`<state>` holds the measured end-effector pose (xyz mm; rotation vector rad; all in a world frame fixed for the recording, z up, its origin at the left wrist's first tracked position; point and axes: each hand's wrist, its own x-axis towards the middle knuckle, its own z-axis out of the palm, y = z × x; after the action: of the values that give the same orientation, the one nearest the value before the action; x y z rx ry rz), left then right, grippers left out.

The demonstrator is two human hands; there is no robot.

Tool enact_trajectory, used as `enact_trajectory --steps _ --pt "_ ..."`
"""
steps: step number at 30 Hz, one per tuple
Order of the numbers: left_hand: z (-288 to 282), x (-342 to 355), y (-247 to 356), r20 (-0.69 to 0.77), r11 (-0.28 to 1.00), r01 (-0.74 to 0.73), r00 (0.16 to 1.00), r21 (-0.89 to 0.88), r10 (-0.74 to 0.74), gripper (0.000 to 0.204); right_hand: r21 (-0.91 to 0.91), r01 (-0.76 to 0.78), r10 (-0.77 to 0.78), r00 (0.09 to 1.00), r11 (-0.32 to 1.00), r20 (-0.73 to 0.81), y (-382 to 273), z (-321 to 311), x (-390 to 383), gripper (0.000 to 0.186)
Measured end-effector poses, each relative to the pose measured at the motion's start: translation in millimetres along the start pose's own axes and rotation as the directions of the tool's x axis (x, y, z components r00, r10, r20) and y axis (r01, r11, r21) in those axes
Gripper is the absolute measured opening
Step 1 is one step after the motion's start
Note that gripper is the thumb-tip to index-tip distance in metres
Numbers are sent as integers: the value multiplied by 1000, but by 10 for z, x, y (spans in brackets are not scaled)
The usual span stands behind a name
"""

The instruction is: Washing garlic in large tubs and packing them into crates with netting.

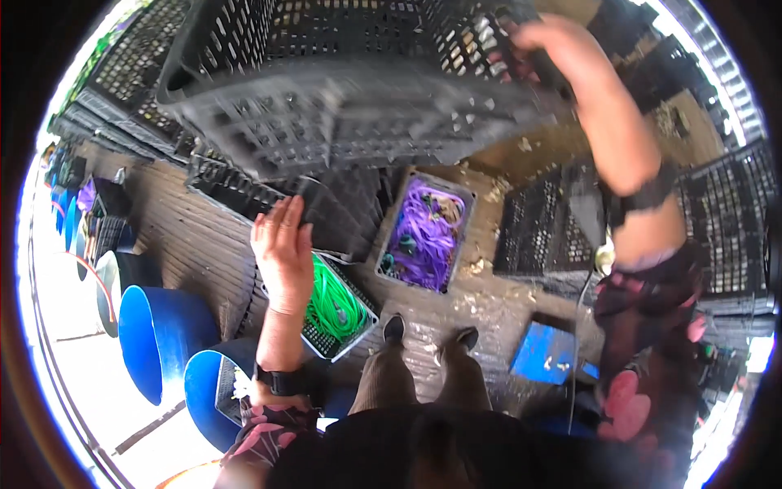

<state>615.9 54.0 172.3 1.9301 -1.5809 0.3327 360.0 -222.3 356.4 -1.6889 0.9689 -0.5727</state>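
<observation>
A large black plastic crate with slotted walls fills the top of the view, tilted and smeared by motion. My right hand is at its right end, the fingers over the rim and partly lost in blur. My left hand is apart from the crate, below its left part, with fingers stretched out and nothing in them. Just beside that hand, a small crate holds bright green cords or straps. Farther right, a grey crate holds a tangle of purple straps.
More black crates stand at the right, and others are stacked at the far left. Blue barrels line the left side. A blue flat piece lies on the littered wooden floor near my feet. A thin cable hangs at the right.
</observation>
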Motion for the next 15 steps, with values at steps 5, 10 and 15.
enact_trajectory --steps 5,10,15 --pt "106 -288 -365 52 964 -23 998 -264 38 48 257 124 -10 914 958 -406 1105 -93 -1744 41" --pt "41 -159 -45 138 988 -154 979 31 149 53 63 -109 126 882 992 -454 1971 -325 -3293 38" --pt "61 -147 -133 62 972 -139 990 190 129 51 -338 -415 291 886 845 -360 2886 -275 -4462 43"
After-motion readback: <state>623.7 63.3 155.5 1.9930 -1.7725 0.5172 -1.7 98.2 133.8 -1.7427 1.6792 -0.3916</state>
